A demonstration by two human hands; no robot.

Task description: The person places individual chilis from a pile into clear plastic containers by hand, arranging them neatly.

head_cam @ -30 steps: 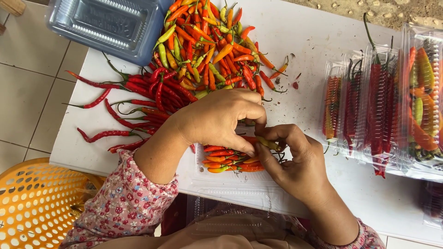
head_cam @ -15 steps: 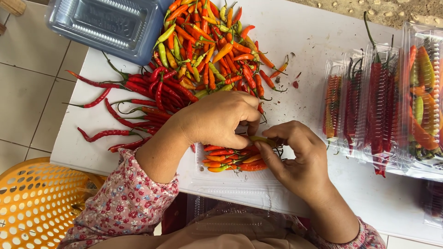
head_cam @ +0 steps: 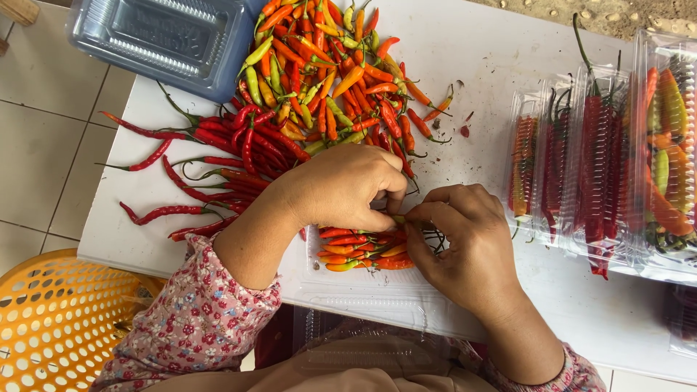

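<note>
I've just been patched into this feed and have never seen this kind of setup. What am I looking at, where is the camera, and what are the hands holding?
There is no machine here: a person works with two bare hands, and the one camera sits on their head, looking down at a white table.

The left hand and right hand meet over a clear plastic tray that holds a row of small red and orange chilies. Their fingertips pinch something small between them, seemingly a chili stem; I cannot tell for sure.

Beyond the hands lies a loose pile of small mixed chilies, with long red chilies to its left. An empty clear tray lies at the far left, filled packs stand at the right, and an orange basket sits on the floor.
</note>
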